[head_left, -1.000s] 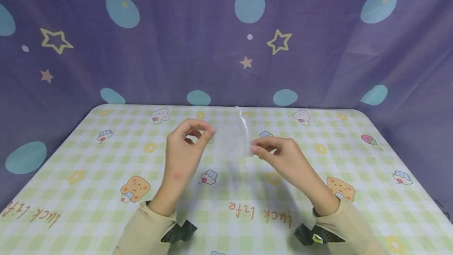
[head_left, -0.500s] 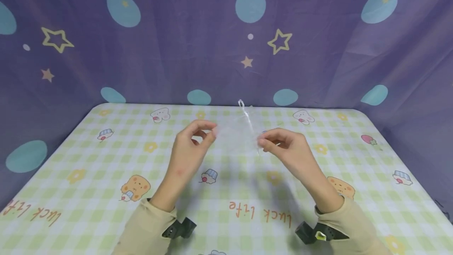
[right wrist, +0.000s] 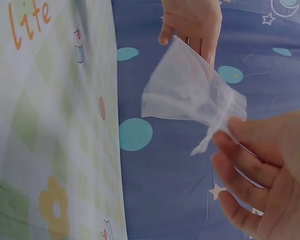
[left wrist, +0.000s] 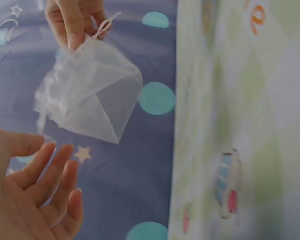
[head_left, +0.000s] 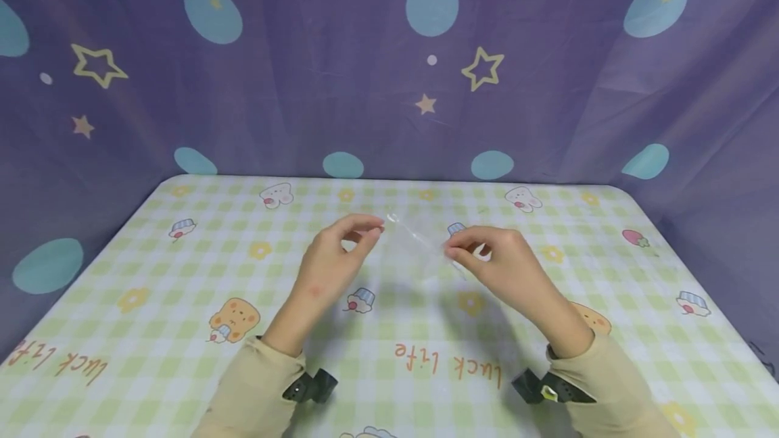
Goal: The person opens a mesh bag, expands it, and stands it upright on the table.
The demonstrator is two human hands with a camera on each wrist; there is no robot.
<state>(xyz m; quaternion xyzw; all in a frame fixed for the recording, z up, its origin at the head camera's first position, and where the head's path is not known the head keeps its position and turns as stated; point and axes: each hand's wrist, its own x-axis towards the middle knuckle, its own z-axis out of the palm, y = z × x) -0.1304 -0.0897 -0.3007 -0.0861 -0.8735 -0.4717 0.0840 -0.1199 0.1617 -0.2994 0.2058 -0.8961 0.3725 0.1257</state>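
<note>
A small sheer white drawstring pouch [head_left: 418, 249] hangs in the air over the middle of the table. My right hand [head_left: 496, 255] pinches it by its gathered drawstring end, between thumb and fingertips [right wrist: 222, 135]. The cord [right wrist: 202, 145] trails from that pinch in the right wrist view. On the other side, my left hand [head_left: 337, 252] is close to the pouch with thumb and fingers loosely bent. In the left wrist view its fingertips [left wrist: 50, 146] are just below a dangling string end, with nothing seen between them.
A table with a green and white checked cloth [head_left: 389, 323], printed with cartoon figures, lies below both hands. Behind it hangs a purple curtain [head_left: 292, 86] with stars and blue ovals. Dark wrist cameras [head_left: 310, 387] sit at both sleeves.
The pouch has turned, so its cord now slants toward the left hand instead of standing upward. The left hand has moved slightly right and its fingers have come off the pouch.
</note>
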